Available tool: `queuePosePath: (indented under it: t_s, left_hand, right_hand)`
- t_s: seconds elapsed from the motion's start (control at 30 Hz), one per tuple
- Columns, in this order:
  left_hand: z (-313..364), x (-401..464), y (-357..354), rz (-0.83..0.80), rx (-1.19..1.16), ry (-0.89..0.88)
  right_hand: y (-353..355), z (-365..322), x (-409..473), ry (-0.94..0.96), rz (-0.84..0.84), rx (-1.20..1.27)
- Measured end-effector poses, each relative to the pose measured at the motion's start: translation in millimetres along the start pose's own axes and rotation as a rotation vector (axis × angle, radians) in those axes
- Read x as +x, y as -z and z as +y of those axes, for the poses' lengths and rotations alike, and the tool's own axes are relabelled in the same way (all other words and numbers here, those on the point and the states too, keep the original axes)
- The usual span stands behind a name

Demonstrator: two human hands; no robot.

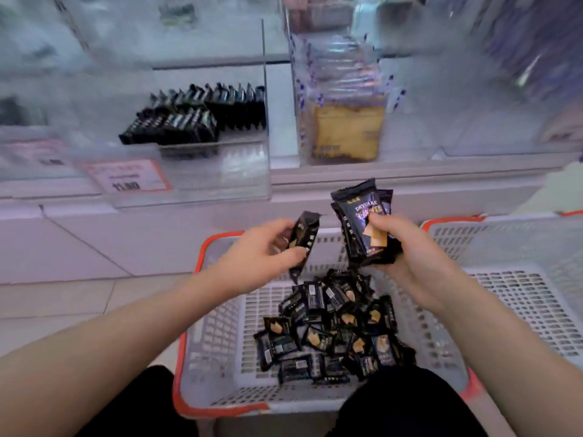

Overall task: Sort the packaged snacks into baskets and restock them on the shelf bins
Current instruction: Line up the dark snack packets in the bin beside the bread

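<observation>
The right hand [407,247] grips a small stack of black snack packets [362,222], thumb pressed on the front one, which reads DRYCAKE; the stack stands upright above the far end of the basket. The left hand [265,250] pinches a single black packet [303,239] between thumb and fingers, tilted on edge, just beside the stack but apart from it. Below both hands sits a white slatted basket with a red rim [202,310], and in it lies a loose heap of the same black packets [334,329], piled toward its right side. A second white basket [520,294] stands touching it on the right. Dark-clothed knees show at the bottom edge. Beyond the baskets runs a pale shelf front, and on it a clear bin [189,171] holds rows of black packets [195,118] standing in lines, with an orange-edged price tag [126,176] on its front. To the right, another clear bin holds what looks like tan-and-clear wrapped packets [344,121], though the blur there makes this uncertain.
</observation>
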State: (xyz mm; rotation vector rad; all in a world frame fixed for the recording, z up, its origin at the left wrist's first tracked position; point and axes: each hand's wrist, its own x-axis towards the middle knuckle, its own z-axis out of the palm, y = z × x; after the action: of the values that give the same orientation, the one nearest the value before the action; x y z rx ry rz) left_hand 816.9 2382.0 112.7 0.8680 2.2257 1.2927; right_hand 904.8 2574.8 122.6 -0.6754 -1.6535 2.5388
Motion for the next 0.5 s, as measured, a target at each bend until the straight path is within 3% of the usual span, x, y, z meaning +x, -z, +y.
queuePosePath:
  t_s: [0.1,0.27,0.37,0.5]
  left_hand:
    - [24.9,-16.7,32.7,0.115,-0.201,-0.032]
    - [55.5,-19.7,96.1,0.342,-0.31,-0.076]
    - [63.6,-1.6,133.1,0.432,-0.323,0.007]
    - [66.8,34.3,167.1,0.426,-0.628,0.256]
  right_hand:
    - [-35.5,-28.3,-14.1,0.092,-0.082,-0.096]
    - [-106.6,-76.7,-12.0,0.277,-0.138,-0.363]
    - [-151.2,-97.7,2.8,0.403,-0.11,-0.545]
    - [-204.2,-112.4,36.6,0.558,0.012,-1.082]
